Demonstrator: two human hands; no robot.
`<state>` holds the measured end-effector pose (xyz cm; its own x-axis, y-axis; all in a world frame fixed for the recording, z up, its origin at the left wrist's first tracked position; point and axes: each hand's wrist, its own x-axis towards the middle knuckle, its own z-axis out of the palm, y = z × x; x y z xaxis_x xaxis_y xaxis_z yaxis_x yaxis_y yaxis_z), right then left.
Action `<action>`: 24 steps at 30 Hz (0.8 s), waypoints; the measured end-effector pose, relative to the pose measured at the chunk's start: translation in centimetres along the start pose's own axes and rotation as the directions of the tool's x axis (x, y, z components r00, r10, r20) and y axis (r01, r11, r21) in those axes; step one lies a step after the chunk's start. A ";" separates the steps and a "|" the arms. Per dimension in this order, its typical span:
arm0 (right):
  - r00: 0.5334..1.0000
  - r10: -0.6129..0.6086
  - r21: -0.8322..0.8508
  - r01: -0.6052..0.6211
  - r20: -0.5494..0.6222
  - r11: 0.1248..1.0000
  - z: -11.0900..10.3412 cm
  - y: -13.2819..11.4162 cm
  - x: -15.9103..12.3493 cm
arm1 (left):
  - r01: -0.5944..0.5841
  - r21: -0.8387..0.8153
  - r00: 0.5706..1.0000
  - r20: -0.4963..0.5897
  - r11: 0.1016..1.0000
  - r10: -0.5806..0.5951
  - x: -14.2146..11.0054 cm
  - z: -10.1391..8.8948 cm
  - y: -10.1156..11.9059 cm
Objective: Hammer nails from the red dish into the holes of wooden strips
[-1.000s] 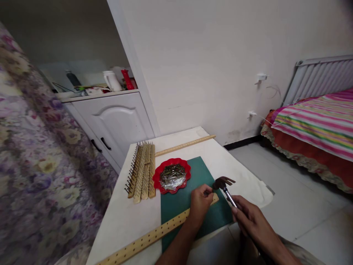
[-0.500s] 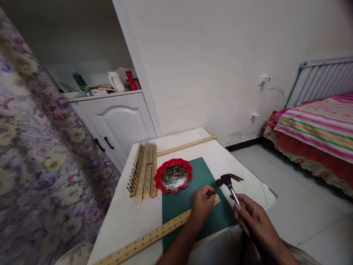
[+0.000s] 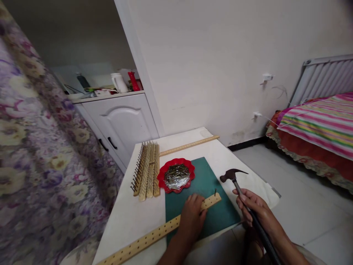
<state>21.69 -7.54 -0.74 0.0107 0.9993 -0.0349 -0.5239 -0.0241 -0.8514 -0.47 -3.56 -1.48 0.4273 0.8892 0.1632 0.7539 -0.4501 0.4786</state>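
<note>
My left hand [image 3: 192, 215] is wrapped over a long wooden strip [image 3: 154, 235] dotted with dark holes, pressing it against the green mat [image 3: 217, 217]. A single nail [image 3: 215, 192] stands upright near the strip's far right end, clear of my fingers. My right hand [image 3: 255, 208] grips the handle of a claw hammer [image 3: 234, 176], its head raised to the right of the nail and apart from it. A red scalloped dish [image 3: 162, 173] full of loose nails [image 3: 178, 176] sits beyond my left hand, partly on the mat.
Several wooden strips bristling with nails [image 3: 147, 169] lie at the white table's [image 3: 132, 217] left side. Another thin strip [image 3: 190, 145] crosses the back. A floral curtain [image 3: 55, 147] hangs left; a cabinet [image 3: 124, 125] and wall stand behind, a bed [image 3: 317, 125] at right.
My left hand has left the nail and moved back along the strip, gripping it; the nail now stands by itself. The hammer has tilted and risen slightly in my right hand.
</note>
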 end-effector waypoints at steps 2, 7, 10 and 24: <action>1.000 -0.004 0.001 0.004 0.005 1.000 0.1 0.3 0.3 | 0.018 0.028 1.000 -0.020 0.999 -0.018 0.2 -0.1 -0.8; 1.000 0.005 -0.005 -0.005 0.029 1.000 0.2 0.7 0.6 | 0.030 0.062 0.997 -0.066 0.998 -0.026 1.3 -0.2 -2.0; 0.999 0.014 0.005 -0.014 0.049 1.000 0.4 0.9 0.7 | 0.005 0.074 0.998 -0.064 0.997 -0.001 1.6 -0.1 -1.8; 0.985 0.124 0.087 -0.135 0.122 0.987 0.7 0.4 1.3 | 0.120 0.230 0.983 -0.164 0.966 -0.083 7.5 -6.2 -5.9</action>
<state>20.90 -6.24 -0.77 -0.1580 0.9845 -0.0761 -0.5927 -0.1562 -0.7901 -4.82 6.25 2.30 0.2752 0.9249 0.2622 0.8944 -0.3464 0.2831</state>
